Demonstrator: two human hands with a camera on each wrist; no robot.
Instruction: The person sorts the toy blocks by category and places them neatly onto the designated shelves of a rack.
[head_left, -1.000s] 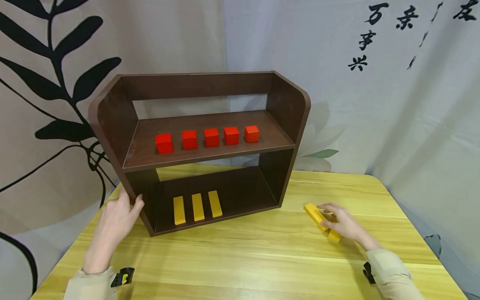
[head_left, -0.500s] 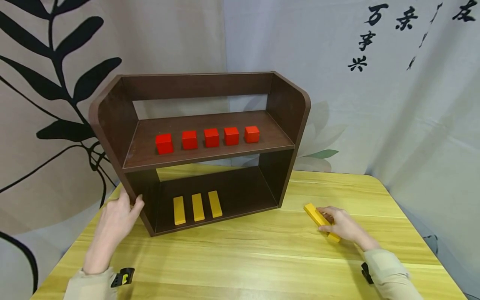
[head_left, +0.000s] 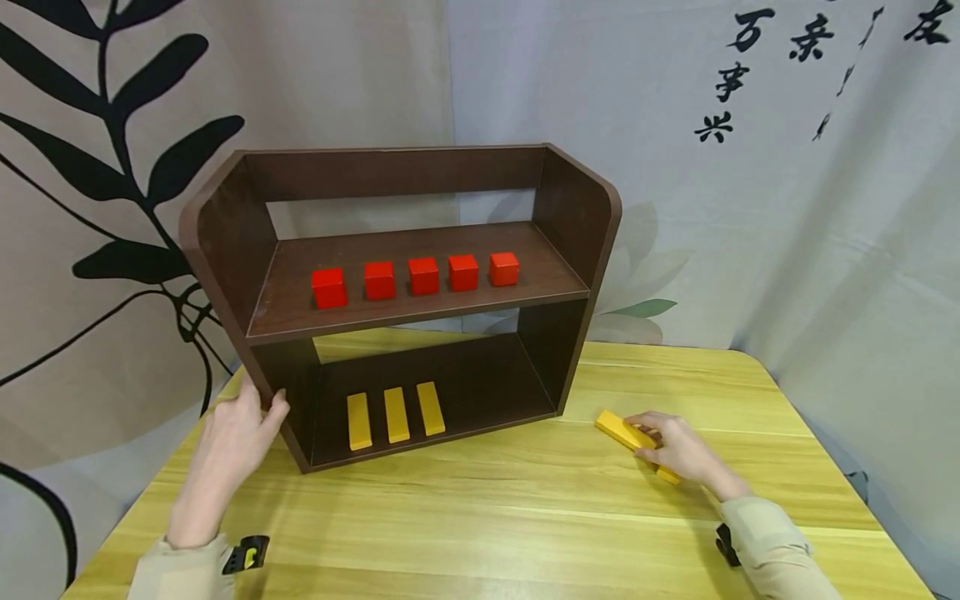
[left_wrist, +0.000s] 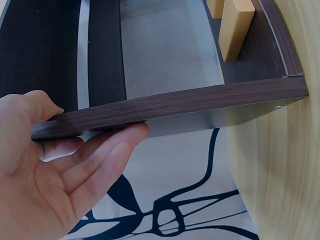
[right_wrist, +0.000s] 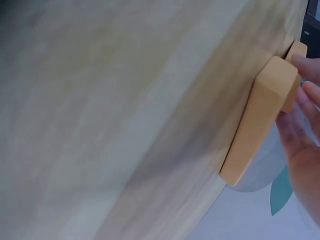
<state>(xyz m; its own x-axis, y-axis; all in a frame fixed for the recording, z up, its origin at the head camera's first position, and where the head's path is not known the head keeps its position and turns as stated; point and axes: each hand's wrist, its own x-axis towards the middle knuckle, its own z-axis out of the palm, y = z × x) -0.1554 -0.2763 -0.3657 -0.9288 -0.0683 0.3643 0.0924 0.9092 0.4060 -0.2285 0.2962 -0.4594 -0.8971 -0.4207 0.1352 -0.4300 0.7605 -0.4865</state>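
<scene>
My left hand (head_left: 232, 437) grips the left side panel of a dark brown two-tier shelf (head_left: 405, 158). In the left wrist view the thumb and fingers lie on opposite sides of the panel edge (left_wrist: 175, 101). Over the table on the right, my right hand (head_left: 678, 450) pinches a yellow rectangular block (head_left: 617, 428) between thumb and fingers. A second yellow block (head_left: 667, 476) lies partly hidden under that hand; in the right wrist view this block (right_wrist: 257, 120) lies on the tabletop, nearer the camera than the held block (right_wrist: 298, 49).
Several red cubes (head_left: 423, 276) stand in a row on the upper tier. Three yellow blocks (head_left: 396, 415) are lined up on the lower tier. Everything stands on a wood-grain table (head_left: 465, 517), with printed curtains (head_left: 675, 208) behind it.
My right hand has closed on the yellow block and shifted it slightly left, turning it a little. The left hand and the shelf have stayed in place.
</scene>
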